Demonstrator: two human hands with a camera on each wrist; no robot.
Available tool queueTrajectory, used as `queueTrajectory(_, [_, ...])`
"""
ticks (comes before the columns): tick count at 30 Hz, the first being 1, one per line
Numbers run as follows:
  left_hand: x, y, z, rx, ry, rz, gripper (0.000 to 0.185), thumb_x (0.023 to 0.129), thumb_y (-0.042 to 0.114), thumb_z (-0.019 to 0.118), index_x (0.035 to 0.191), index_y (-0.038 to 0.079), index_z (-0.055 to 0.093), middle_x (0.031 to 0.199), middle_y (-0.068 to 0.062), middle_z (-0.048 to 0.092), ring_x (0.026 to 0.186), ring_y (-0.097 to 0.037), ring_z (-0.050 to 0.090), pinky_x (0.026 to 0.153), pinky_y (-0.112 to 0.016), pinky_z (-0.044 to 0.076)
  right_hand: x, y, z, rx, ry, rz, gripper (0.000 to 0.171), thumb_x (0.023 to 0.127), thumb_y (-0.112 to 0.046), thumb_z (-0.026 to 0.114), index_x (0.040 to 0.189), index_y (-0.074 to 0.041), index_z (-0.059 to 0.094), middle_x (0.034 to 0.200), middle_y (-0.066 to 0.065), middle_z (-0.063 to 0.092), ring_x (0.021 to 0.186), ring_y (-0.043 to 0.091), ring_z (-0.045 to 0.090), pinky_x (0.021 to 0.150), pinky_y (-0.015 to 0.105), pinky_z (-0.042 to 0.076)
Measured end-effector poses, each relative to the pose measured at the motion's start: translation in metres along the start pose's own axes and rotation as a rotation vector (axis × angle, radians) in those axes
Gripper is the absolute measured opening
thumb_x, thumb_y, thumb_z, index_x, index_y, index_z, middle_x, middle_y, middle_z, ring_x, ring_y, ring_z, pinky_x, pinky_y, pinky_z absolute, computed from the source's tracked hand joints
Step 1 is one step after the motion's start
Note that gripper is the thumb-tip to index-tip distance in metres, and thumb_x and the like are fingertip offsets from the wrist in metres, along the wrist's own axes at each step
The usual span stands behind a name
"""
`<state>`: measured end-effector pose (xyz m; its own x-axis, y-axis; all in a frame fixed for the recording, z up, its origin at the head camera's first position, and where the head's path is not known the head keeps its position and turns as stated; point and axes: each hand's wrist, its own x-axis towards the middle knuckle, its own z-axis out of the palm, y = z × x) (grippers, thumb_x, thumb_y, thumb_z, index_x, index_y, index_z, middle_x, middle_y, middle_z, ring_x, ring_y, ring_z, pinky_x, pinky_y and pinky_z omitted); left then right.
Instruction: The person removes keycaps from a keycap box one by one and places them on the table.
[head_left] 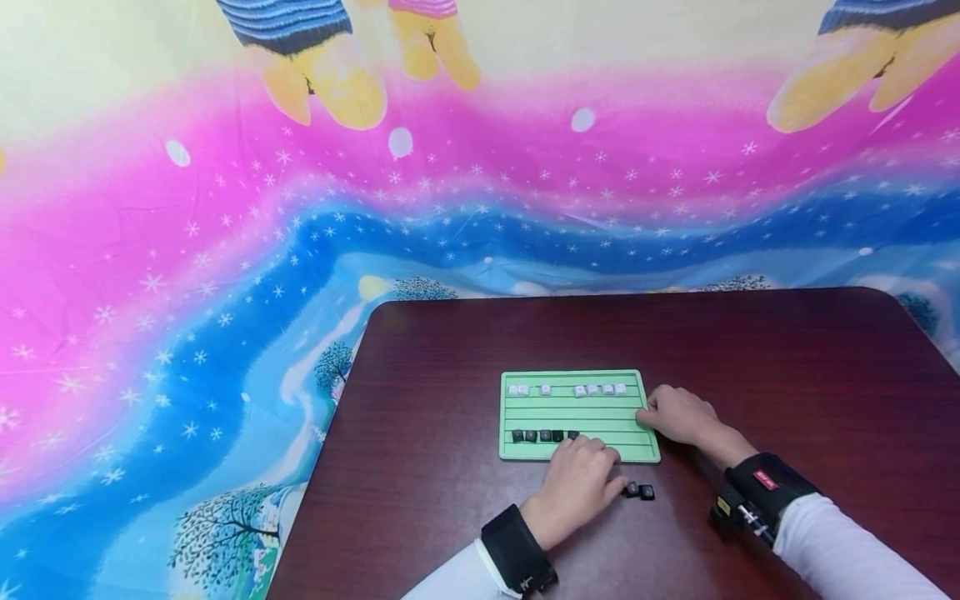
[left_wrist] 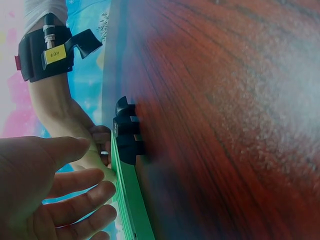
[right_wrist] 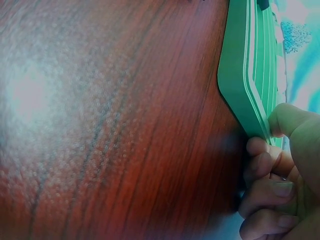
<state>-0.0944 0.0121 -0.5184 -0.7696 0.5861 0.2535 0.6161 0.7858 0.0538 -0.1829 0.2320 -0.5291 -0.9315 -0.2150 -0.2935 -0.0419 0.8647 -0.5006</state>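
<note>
A green ridged tray [head_left: 579, 414] lies on the dark wooden table [head_left: 675, 333]. White keycaps [head_left: 566, 389] sit in its far row and black keycaps [head_left: 543, 436] in a near row. My left hand [head_left: 588, 446] lies palm down over the tray's front edge, fingertips by the black row; in the left wrist view its fingers [left_wrist: 95, 175] are loosely straight and hold nothing. My right hand [head_left: 647, 414] pinches the tray's right edge [right_wrist: 245, 75], thumb [right_wrist: 292, 125] on top and fingers curled below. Two loose black keycaps [head_left: 640, 491] lie on the table right of my left hand, also visible [left_wrist: 127, 135] against the tray's edge.
A bright pink and blue patterned cloth [head_left: 187, 250] hangs behind and to the left of the table. Bare wood stretches behind the tray and to its right [head_left: 787, 367]. Both wrists wear black camera bands [head_left: 761, 492].
</note>
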Motion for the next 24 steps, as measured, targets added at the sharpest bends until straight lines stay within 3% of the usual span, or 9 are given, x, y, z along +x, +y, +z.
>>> queueTrajectory(13, [0.0014,-0.0052,-0.0007,-0.038,0.022,-0.029,0.021,0.091,0.042,0.071,0.101,0.025,0.077,0.091,0.011,0.073,0.084,-0.007,0.065,0.071,-0.020,0.046,-0.0002,-0.0010,-0.0002,-0.010,-0.010,0.012,0.042,0.091,-0.029,0.059,0.055,-0.020,0.042,0.052,-0.008,0.030,0.047,0.010,0.028,0.048,0.024,0.020])
queueTrajectory(24, [0.0021,-0.0094,-0.0012,-0.027,0.036,-0.066,0.024,0.091,0.044,0.071,0.104,0.024,0.077,0.095,0.011,0.074,0.085,-0.006,0.064,0.071,-0.020,0.046,-0.0012,-0.0034,0.0002,-0.025,0.000,0.018,0.042,0.092,-0.027,0.060,0.055,-0.020,0.041,0.052,-0.008,0.029,0.048,0.010,0.028,0.049,0.025,0.020])
